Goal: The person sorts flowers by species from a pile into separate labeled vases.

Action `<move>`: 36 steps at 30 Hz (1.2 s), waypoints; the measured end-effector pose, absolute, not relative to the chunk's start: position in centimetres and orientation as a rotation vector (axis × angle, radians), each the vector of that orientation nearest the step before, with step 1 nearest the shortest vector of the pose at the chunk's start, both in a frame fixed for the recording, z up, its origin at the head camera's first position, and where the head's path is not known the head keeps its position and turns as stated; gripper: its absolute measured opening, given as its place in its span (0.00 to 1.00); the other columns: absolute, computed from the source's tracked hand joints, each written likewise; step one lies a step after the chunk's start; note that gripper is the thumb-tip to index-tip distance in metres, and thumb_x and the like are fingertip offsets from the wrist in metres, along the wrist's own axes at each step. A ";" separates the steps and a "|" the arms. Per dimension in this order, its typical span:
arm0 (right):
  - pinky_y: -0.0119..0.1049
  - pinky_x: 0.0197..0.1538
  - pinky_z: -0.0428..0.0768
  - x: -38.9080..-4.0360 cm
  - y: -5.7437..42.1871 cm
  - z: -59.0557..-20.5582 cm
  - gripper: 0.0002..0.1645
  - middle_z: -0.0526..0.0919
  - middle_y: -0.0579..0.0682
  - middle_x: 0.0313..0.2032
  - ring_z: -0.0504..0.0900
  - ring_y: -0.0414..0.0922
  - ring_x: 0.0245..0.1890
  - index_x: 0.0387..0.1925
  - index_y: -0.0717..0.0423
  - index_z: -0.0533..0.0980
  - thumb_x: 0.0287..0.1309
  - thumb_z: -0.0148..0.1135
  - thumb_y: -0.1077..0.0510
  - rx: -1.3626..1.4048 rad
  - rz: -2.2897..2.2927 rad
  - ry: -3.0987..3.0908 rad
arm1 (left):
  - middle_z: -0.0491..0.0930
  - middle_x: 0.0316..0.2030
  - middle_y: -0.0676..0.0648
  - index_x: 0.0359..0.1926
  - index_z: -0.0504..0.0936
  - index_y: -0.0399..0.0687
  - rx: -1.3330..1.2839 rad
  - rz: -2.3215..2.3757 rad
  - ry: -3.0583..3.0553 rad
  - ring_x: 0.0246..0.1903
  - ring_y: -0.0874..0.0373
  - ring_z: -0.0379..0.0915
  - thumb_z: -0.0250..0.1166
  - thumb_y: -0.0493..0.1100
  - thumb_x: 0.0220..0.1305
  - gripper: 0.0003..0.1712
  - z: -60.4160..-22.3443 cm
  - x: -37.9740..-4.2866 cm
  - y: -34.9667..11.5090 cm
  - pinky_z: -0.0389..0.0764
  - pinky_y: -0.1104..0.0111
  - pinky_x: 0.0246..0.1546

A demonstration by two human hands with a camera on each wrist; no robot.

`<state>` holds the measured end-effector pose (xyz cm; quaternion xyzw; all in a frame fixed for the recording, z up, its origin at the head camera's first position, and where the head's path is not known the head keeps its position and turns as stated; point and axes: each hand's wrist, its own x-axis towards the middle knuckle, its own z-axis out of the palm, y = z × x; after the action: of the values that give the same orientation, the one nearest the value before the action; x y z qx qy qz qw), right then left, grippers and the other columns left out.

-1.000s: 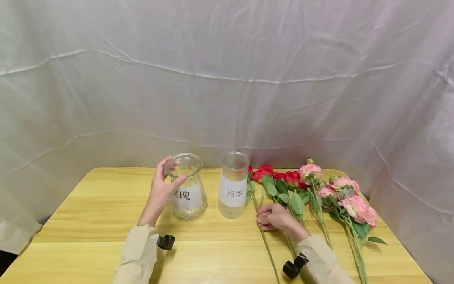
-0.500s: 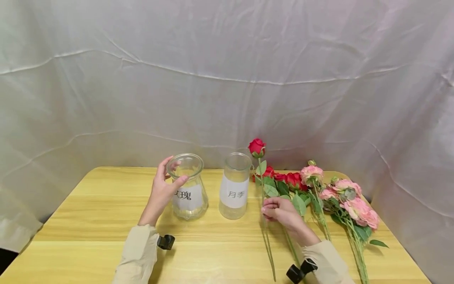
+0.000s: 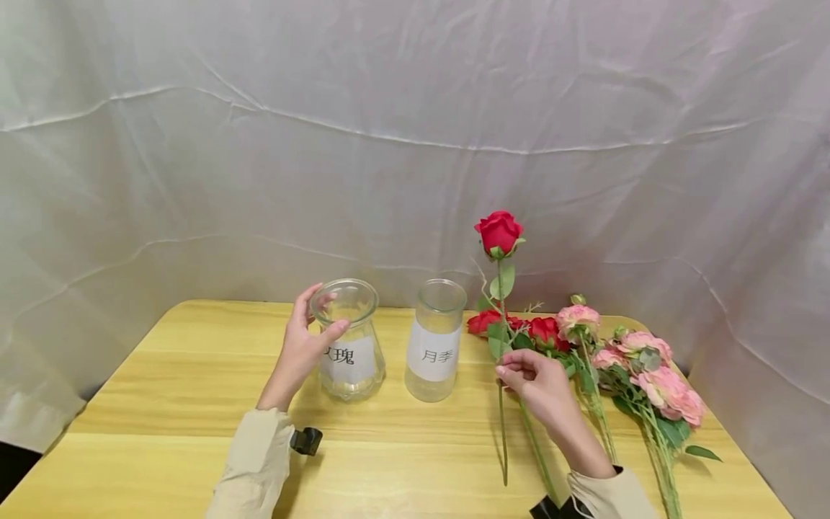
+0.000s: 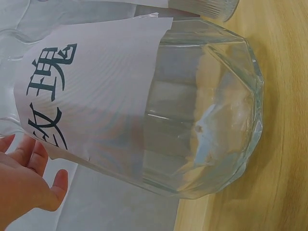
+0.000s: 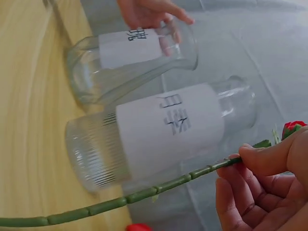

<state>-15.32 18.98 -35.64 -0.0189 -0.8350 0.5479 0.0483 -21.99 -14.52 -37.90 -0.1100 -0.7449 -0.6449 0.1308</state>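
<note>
My left hand [image 3: 305, 344] holds the neck of a flared glass vase [image 3: 353, 364] with a white paper label in black characters, thumb at the near side and fingers round the left. The vase stands upright on the table; in the left wrist view its faceted base [image 4: 226, 110] fills the middle. Between thumb and fingertips, my right hand [image 3: 538, 382] pinches the green stem of a single red rose [image 3: 499, 233]. That rose is upright, bloom above the vases' rims, its lower stem [image 5: 159, 187] bare. A cylindrical labelled glass vase [image 3: 433, 353] stands between the hands.
Several red flowers [image 3: 545, 330] lie behind the right hand on the wooden table [image 3: 162, 404]. Farther right lie pink flowers [image 3: 668, 393] with long stems toward the front edge. A grey cloth [image 3: 389, 144] hangs behind the table.
My right hand has lifted the red rose from lying on the table to upright, moving it slightly right. My left hand stays at the flared vase's neck.
</note>
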 end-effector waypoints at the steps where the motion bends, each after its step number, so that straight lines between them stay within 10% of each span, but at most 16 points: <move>1: 0.31 0.34 0.81 -15.2 18.9 -35.4 0.10 0.82 0.54 0.30 0.81 0.43 0.29 0.42 0.72 0.77 0.58 0.63 0.69 -0.050 1.652 -2.547 | 0.69 0.62 0.41 0.71 0.54 0.39 -0.321 -1.872 -2.163 0.56 0.52 0.61 0.67 0.41 0.56 0.45 -37.9 -22.0 -14.5 0.51 0.49 0.65; 36: 0.33 0.40 0.81 -12.1 16.8 -32.5 0.08 0.83 0.55 0.35 0.83 0.45 0.35 0.37 0.66 0.78 0.58 0.65 0.64 0.182 1.760 -2.386 | 0.68 0.63 0.43 0.72 0.53 0.42 -0.330 -1.906 -2.157 0.61 0.48 0.59 0.67 0.43 0.57 0.46 -38.3 -22.2 -14.6 0.48 0.49 0.67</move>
<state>-12.12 16.76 -32.54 0.0610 -0.8004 0.5902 0.0855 -22.15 -14.55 -38.33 -0.1130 -0.7389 -0.6530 0.1217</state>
